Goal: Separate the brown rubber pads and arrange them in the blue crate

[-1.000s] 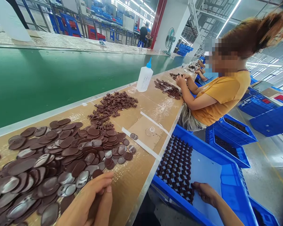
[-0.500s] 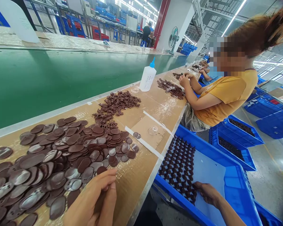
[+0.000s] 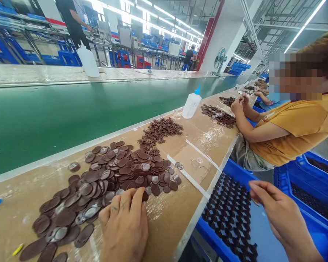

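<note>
At the near edge of a pile of brown oval discs (image 3: 98, 182), my left hand (image 3: 127, 222) is closed, knuckles up. A dark brown disc (image 3: 145, 196) shows at its fingertips. My right hand (image 3: 284, 214) is raised over the blue crate (image 3: 325, 233), its fingers bent and the tips drawn together; whether anything is between them I cannot make out. Below it, rows of dark brown pieces (image 3: 226, 207) lie on a pale sheet (image 3: 265, 233) in the crate. A heap of small, thin brown parts (image 3: 161, 131) lies beyond the discs.
A white bottle with a blue tip (image 3: 191, 105) stands on the cardboard-covered bench (image 3: 164, 222). A single disc (image 3: 179, 166) lies by a white tape strip (image 3: 188, 178). A green belt (image 3: 71, 120) runs behind. A co-worker in a yellow shirt (image 3: 297, 127) sits at the right.
My right hand has come up from the end of the piece rows in the crate. My left hand has turned knuckles-up and reaches further over the discs. The view has swung left.
</note>
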{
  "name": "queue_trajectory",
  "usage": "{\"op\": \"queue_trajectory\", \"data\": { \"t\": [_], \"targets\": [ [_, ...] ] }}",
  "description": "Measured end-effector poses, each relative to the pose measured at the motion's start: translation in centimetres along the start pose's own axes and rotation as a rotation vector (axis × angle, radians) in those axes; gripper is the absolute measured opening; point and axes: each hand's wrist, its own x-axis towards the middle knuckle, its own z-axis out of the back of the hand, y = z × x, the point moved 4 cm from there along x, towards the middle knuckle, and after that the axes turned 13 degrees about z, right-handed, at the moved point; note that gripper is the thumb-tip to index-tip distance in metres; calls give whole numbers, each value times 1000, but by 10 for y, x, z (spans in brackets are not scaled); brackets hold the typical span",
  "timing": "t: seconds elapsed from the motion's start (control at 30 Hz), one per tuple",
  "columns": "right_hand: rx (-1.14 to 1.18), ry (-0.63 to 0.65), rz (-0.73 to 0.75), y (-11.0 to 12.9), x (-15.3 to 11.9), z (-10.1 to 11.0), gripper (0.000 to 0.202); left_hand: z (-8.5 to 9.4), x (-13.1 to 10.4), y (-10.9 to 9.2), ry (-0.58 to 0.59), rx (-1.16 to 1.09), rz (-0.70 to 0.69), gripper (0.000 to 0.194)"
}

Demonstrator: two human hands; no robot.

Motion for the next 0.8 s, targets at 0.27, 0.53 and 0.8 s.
{"op": "queue_trajectory", "data": {
  "t": [0.27,0.53,0.8],
  "targets": [
    [-426,639,621,175,72,-167,21,-22,-9,12,19,-253,18,26],
    [-593,738,601,144,147,-268,31,-45,-13,-2,-218,-570,42,39],
    [-641,832,576,145,136,-263,19,-44,-14,-11,27,-901,223,19]
  ]
}}
